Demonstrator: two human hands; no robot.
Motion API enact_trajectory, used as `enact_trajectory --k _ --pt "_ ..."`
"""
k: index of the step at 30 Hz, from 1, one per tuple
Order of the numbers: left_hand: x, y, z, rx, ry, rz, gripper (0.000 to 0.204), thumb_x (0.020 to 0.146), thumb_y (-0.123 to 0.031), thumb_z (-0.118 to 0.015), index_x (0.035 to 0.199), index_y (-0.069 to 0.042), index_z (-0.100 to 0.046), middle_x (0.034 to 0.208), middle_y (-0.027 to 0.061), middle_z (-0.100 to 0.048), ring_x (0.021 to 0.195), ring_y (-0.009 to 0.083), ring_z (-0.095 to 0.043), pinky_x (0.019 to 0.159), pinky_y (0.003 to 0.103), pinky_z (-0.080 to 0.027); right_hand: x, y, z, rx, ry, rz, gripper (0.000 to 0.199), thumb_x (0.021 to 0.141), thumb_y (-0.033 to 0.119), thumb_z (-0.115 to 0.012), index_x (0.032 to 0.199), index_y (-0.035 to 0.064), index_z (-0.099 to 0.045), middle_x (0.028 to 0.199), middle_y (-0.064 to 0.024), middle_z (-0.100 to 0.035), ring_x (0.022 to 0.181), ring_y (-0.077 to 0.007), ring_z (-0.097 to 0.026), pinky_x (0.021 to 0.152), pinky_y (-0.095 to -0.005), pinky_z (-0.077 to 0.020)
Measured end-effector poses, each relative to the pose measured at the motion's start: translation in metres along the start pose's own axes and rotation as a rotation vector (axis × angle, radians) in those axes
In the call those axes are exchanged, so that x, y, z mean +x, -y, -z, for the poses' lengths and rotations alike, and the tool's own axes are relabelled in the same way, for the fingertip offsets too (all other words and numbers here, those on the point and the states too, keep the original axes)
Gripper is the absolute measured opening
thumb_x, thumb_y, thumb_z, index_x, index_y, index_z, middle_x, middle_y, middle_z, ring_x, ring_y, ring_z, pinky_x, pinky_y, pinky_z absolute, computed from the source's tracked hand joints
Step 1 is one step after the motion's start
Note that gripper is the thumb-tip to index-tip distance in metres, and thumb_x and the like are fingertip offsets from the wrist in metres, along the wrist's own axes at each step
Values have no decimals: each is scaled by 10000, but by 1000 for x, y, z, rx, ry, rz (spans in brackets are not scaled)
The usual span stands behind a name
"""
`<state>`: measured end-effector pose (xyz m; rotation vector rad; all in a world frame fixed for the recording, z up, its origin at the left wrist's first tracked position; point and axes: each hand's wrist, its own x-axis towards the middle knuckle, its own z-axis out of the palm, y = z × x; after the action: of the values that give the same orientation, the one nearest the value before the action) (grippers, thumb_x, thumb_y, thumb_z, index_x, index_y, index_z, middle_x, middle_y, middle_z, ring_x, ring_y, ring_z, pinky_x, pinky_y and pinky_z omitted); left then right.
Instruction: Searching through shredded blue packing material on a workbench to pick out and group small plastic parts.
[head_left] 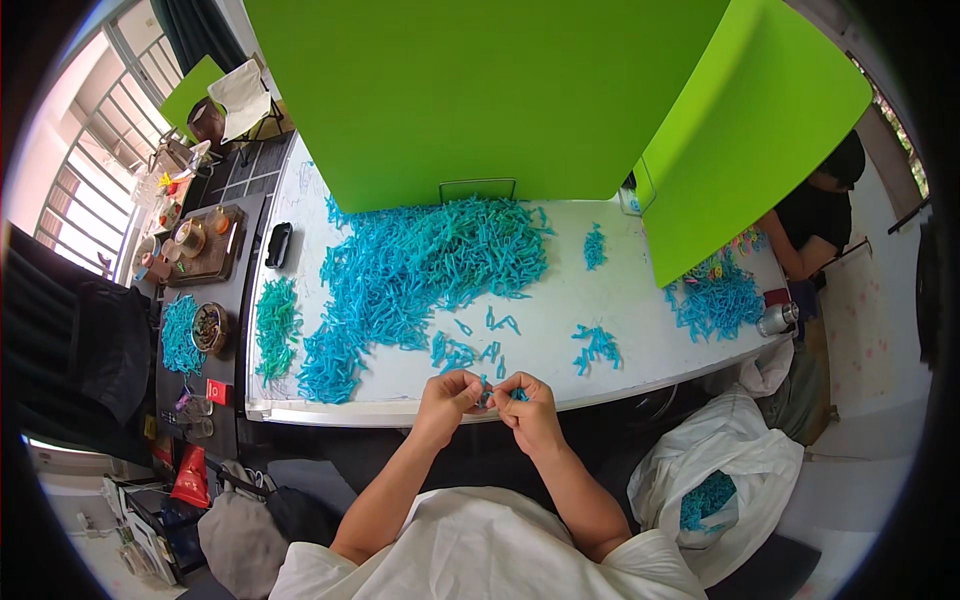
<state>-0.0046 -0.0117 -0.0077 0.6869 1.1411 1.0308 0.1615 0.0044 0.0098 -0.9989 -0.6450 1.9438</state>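
Observation:
My left hand (446, 408) and my right hand (531, 410) meet at the table's near edge, fingers pinched. Between their fingertips is a small blue plastic piece (485, 384), slim and partly covered by the fingers. Another bit of blue shows under my right fingers, too small to make out. Just beyond my hands lie a few loose blue loop-like pieces (492, 351) and a little cluster (453, 352). Farther back, a large heap of blue and teal pieces (430, 260) spreads over the white table (540, 370). A small group (596, 347) lies to the right.
Green panels (480, 100) stand behind the heap and at right. Beyond them a person (815, 220) sits by another blue pile (720, 300). A greener pile (275, 330) and black holder (279, 245) are at left. A white sack (740, 450) holds more pieces below right.

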Motion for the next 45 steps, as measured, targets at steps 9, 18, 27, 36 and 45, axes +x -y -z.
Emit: enact_trajectory --k 9,18,27,36,45 --pt "2 -3 -3 -132 31 20 132 976 -80 -558 949 34 -620 947 101 -668 791 170 -661 730 318 -581 1 1 6 22 57 5 58 862 -8 -655 891 6 -607 778 -127 -663 503 -44 -403 469 -183 -294" --pt "2 -1 -4 -99 23 14 117 969 -55 -559 954 46 -618 946 110 -669 772 161 -655 728 315 -585 2 -1 7 -2 47 -16 48 850 -10 -662 859 3 -617 767 -135 -676 493 -43 -408 462 -183 -297" --pt "3 0 -15 170 -82 -150 59 880 36 -640 824 42 -627 705 49 -649 669 89 -617 606 244 -503 10 6 6 -145 -28 -73 102 802 -47 -663 804 15 -581 727 -141 -669 464 -45 -416 421 -199 -281" --pt "9 4 -29 504 -169 -191 115 834 7 -708 756 25 -625 695 55 -653 634 98 -609 584 264 -492 10 -7 25 -61 -163 -83 144 796 -50 -664 810 38 -550 697 -79 -612 458 -54 -390 418 -207 -264" --pt "39 -5 -55 385 -6 -74 134 895 -71 -671 883 61 -655 734 68 -667 698 113 -658 586 255 -529 -6 31 70 33 -160 -101 127 930 147 -645 911 27 -607 775 -78 -635 505 -65 -422 446 -189 -282"
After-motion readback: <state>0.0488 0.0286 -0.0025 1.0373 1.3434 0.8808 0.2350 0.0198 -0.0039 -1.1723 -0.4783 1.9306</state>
